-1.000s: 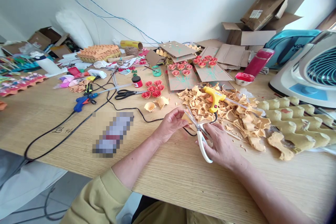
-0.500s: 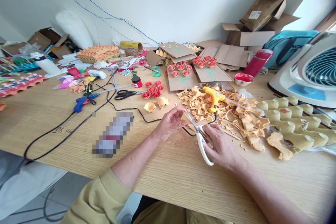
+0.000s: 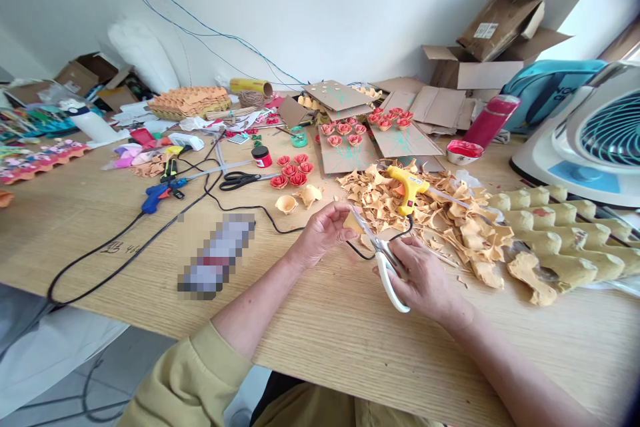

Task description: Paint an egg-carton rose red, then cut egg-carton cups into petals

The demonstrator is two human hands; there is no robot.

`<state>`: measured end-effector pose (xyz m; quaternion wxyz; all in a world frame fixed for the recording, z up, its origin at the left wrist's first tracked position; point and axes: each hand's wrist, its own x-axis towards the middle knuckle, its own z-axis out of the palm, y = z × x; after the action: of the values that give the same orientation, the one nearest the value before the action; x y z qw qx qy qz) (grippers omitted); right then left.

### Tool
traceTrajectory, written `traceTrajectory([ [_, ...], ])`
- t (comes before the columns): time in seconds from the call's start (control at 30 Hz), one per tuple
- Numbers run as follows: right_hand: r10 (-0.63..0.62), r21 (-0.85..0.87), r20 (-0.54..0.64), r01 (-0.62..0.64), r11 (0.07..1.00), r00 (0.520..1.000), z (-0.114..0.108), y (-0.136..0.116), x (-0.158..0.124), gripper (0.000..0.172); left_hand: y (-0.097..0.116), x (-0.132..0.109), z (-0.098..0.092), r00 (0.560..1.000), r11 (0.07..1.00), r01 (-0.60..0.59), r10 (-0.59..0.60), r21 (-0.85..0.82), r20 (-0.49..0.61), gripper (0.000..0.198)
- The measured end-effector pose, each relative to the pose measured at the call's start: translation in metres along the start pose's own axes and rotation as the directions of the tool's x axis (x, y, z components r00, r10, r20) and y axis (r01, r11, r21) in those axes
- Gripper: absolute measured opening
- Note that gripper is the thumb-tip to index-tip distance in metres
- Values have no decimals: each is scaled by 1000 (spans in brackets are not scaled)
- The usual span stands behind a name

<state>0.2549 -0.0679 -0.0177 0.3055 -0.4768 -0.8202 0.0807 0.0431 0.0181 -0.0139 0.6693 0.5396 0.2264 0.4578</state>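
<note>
My left hand [image 3: 323, 233] pinches a small piece of orange egg-carton pulp [image 3: 353, 223] over the wooden table [image 3: 320, 340]. My right hand [image 3: 425, 277] grips white-handled scissors [image 3: 386, 260], whose blades reach up to the piece. Just behind lies a heap of orange carton scraps [image 3: 440, 210] with a yellow glue gun [image 3: 407, 185] resting on it. Its black cord runs under my hands.
Cut egg-carton rows [image 3: 555, 233] lie at the right, a fan [image 3: 595, 140] behind them. Red paper roses [image 3: 293, 170], rose-covered cardboard sheets [image 3: 345, 140], black scissors [image 3: 243, 179], a blue glue gun [image 3: 157, 192], a red paint jar [image 3: 261, 156], a red bowl [image 3: 465, 150] and cardboard boxes [image 3: 495, 27] fill the back.
The scissor blades have closed a little on the orange piece and both hands shifted slightly. Everything else on the table stays put.
</note>
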Motion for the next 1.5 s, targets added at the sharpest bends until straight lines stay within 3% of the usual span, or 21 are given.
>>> traceTrajectory([
  [0.27, 124, 77, 36, -126, 989, 992, -1, 0, 3, 27, -3, 2, -1, 1000, 1000, 16, -15, -20, 6, 47],
  [0.57, 92, 3, 82, -92, 996, 992, -1, 0, 4, 18, -8, 2, -2, 1000, 999, -27, 27, 25, 14, 44],
  [1.03, 75, -155, 31, -69, 985, 997, -4, 1, 5, 16, -12, 3, -5, 970, 931, -243, 233, 273, 70, 43],
  [1.5, 23, -10, 43, -22, 1000, 999, -9, -3, 5, 17, -8, 2, -4, 984, 963, -177, 177, 204, 18, 46],
])
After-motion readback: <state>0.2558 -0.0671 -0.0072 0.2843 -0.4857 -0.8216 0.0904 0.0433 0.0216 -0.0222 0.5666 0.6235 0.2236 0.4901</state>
